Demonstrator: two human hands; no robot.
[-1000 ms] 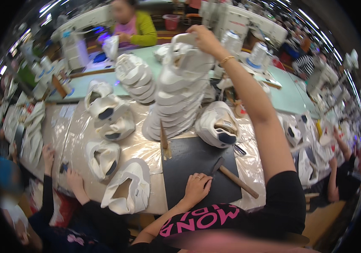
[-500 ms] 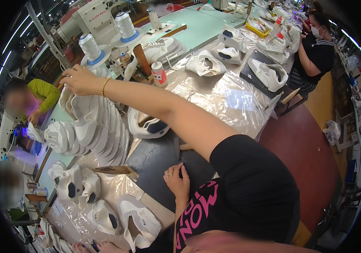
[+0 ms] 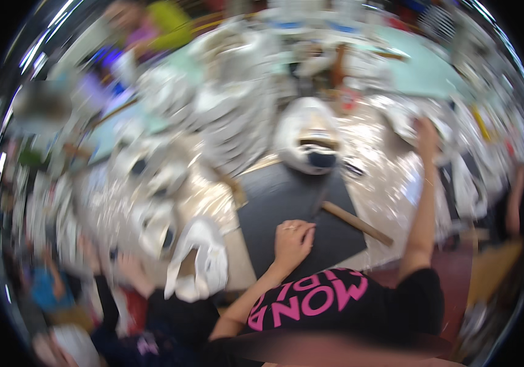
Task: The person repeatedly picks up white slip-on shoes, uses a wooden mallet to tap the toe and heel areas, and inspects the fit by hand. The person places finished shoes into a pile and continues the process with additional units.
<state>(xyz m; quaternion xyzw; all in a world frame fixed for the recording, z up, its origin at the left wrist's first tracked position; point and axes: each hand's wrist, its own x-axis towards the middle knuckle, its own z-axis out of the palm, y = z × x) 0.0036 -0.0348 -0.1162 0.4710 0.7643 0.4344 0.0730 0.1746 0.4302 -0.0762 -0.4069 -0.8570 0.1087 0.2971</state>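
My left hand (image 3: 293, 246) rests on a black board (image 3: 263, 199), its fingers loosely bent with nothing visible in them. Just beyond its fingertips lies a hammer with a wooden handle (image 3: 363, 225). My right arm stretches far to the right, and my right hand (image 3: 426, 136) is at a white shoe upper (image 3: 401, 119) there. Motion smears its fingers, so whether they grip the upper cannot be seen. A white shoe (image 3: 306, 131) with a dark patch stands at the board's far edge.
A tall stack of white and grey uppers (image 3: 235, 119) rises left of the board. More uppers (image 3: 197, 257) lie on the plastic-covered table at the left. Co-workers sit at the far left, near left and right. Thread cones and a red-and-white bottle (image 3: 349, 99) stand behind.
My right hand has left the stack of uppers and swung over to the upper at the right. The view has turned left. My left hand stays on the black board.
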